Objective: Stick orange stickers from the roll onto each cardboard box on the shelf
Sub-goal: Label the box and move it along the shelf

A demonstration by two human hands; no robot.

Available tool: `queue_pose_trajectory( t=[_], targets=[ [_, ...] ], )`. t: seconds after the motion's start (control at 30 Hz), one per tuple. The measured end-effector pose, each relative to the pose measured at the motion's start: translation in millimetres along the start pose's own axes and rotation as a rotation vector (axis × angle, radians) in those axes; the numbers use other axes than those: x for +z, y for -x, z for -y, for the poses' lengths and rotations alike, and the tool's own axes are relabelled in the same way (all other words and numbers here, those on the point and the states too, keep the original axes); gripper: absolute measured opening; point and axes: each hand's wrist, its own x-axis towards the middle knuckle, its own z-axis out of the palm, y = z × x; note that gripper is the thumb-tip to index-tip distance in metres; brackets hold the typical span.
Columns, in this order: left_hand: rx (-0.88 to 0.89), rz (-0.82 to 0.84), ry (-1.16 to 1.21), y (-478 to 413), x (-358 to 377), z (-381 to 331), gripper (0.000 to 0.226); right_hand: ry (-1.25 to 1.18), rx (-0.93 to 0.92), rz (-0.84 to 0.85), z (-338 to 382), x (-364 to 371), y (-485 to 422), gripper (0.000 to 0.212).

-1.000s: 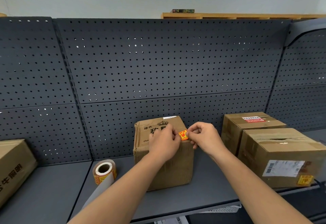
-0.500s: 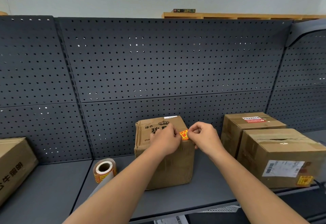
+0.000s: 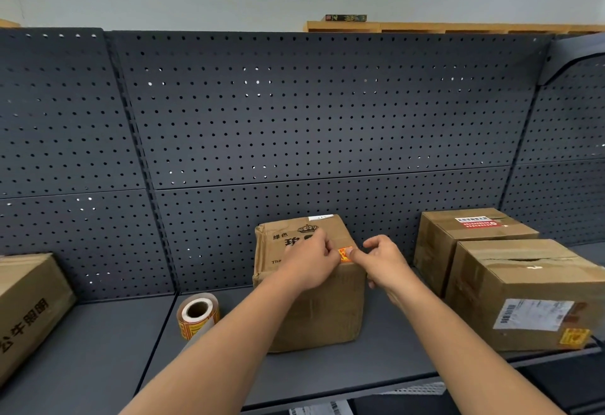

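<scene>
Nearest, on the shelf (image 3: 327, 378): roll (image 3: 198, 315) down-left of the left grip (image 3: 311, 262), well apart from both grips. Down-right of the right grip (image 3: 384, 262), front box (image 3: 523, 293), second sticker (image 3: 574, 337) already on its low front corner. Next, the work: left grip curled over the top front edge of the mid box (image 3: 314, 316), fingertips at the left edge of the sticker (image 3: 343, 253); pinching or only pressing, cannot tell. Right grip just beside, one fingertip down on the sticker, other fingers loosely curled round nothing. Sticker at that top front edge, between the two grips. To do this well: rub from the middle outward, flatten every corner, fold cleanly over the edge if overhanging, steady the box meanwhile. Farther right, rear box (image 3: 471, 238); far left, left box (image 3: 26, 310); no orange sticker visible on either. Behind all, pegboard (image 3: 294, 120).
</scene>
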Motion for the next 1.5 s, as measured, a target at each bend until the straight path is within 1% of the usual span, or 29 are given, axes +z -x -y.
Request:
queue_pose_trajectory(
  t=[0.1,0.17,0.27,0.33,0.4,0.47,0.5,0.7,0.87,1.1,1.23,1.3,1.4,1.5],
  targets=[
    [-0.019,0.009,0.032,-1.5,0.9,-0.1,0.014,-0.022,0.045,0.073,1.0,1.6,-3.5,0.021],
    [-0.029,0.015,0.050,-2.5,2.0,0.5,0.012,-0.009,0.049,0.080,2.2,2.5,-6.1,0.017],
    [-0.034,0.017,0.057,-3.0,2.6,-0.2,0.010,0.048,0.043,0.058,6.4,4.4,-12.3,0.018],
    [-0.043,0.002,0.054,-3.7,2.9,-1.0,0.011,0.151,0.011,0.030,9.9,7.4,-16.8,0.020],
    [-0.054,-0.021,0.056,-4.2,4.6,-1.2,0.012,0.251,-0.014,0.018,11.2,10.9,-19.7,0.030],
    [-0.065,-0.037,0.070,-4.6,6.8,-0.9,0.012,0.271,-0.021,0.029,10.3,12.9,-20.5,0.040],
    [-0.069,-0.042,0.076,-5.1,7.9,-0.5,0.012,0.268,-0.024,0.035,9.6,12.8,-20.7,0.041],
    [-0.059,-0.057,0.104,-6.0,11.5,1.1,0.011,0.402,-0.097,0.029,5.2,14.6,-24.9,0.036],
    [-0.038,-0.071,0.074,-7.1,9.5,1.3,0.023,0.432,-0.123,-0.022,3.1,18.6,-23.6,0.032],
    [-0.018,-0.071,0.040,-6.4,10.5,2.3,0.026,0.373,-0.119,0.014,4.8,15.6,-20.7,0.035],
    [-0.034,-0.073,0.013,-5.6,12.1,3.6,0.030,0.292,-0.111,0.131,5.7,6.1,-14.4,0.050],
    [-0.042,-0.067,0.011,-6.6,11.4,4.0,0.030,0.235,-0.079,0.196,6.0,0.0,-14.8,0.053],
    [-0.047,-0.042,0.029,-8.8,10.8,4.7,0.025,0.160,-0.011,0.249,6.2,-5.1,-17.2,0.047],
    [-0.055,-0.024,0.051,-9.0,9.4,4.0,0.025,0.167,-0.007,0.240,6.6,-1.9,-17.3,0.041]
  ],
)
